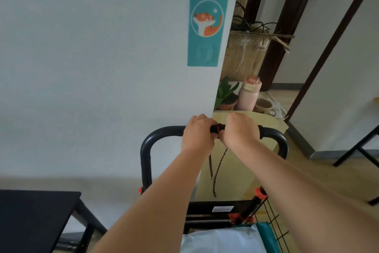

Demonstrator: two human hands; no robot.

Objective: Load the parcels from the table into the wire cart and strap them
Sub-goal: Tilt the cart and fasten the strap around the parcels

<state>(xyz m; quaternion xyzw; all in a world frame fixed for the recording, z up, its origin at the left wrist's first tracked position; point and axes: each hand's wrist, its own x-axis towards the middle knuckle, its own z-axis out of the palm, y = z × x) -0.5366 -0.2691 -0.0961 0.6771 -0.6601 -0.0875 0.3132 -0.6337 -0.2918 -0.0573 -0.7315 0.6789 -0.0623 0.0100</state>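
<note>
The wire cart's black U-shaped handle (162,132) rises in front of me. My left hand (198,131) and my right hand (241,129) are closed side by side at the top middle of the bar, pinching a dark strap (218,128) wound around it. Two loose ends of the braided cord (218,168) hang down below my hands. At the bottom, a pale blue-white parcel (221,240) lies in the cart, with a teal parcel (266,236) beside it against the black wire side (274,224).
A black table (37,218) stands at the lower left. A white wall with a teal fox poster (207,29) is straight ahead. Behind the handle is a yellow surface (246,166) with a pink bottle (249,93), a potted plant (226,96) and a cup (264,106). Black table legs (356,148) stand at right.
</note>
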